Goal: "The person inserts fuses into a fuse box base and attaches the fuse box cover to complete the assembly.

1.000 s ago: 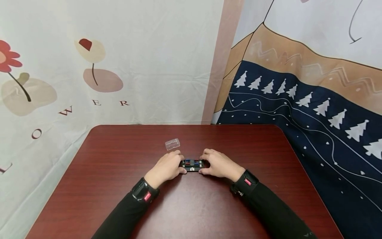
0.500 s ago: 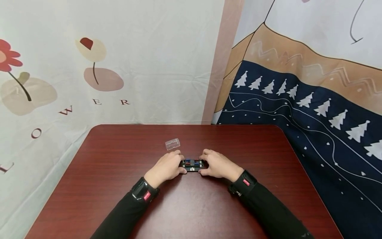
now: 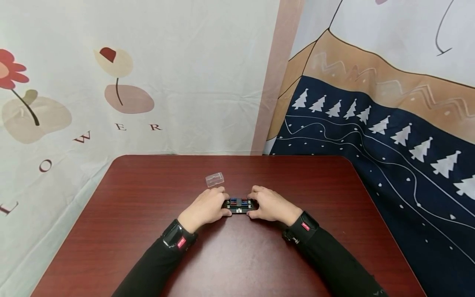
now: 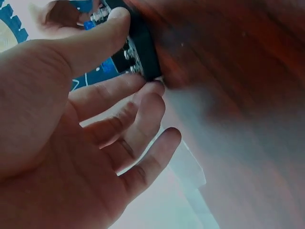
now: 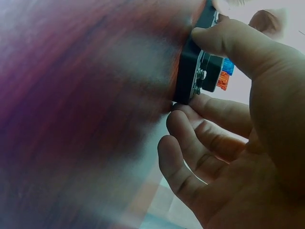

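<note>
A black fuse block [image 3: 239, 210] with blue and red blade fuses lies at the middle of the table, long side across. My left hand [image 3: 207, 209] grips its left end, thumb on the near side and forefinger on the far side. My right hand [image 3: 275, 205] holds the right end the same way. In the left wrist view the thumb presses the block's black base [image 4: 145, 52], while the other fingers sit loosely apart. Screw terminals, an orange fuse [image 5: 223, 80] and a blue fuse [image 5: 228, 66] show in the right wrist view.
Just beyond my left hand lies a clear plastic cover [image 3: 215, 179] on the dark red table [image 3: 237, 255]. Behind the table's far edge hang a pale printed cloth [image 3: 208, 82] and a navy one with white trees [image 3: 356, 165] at the right.
</note>
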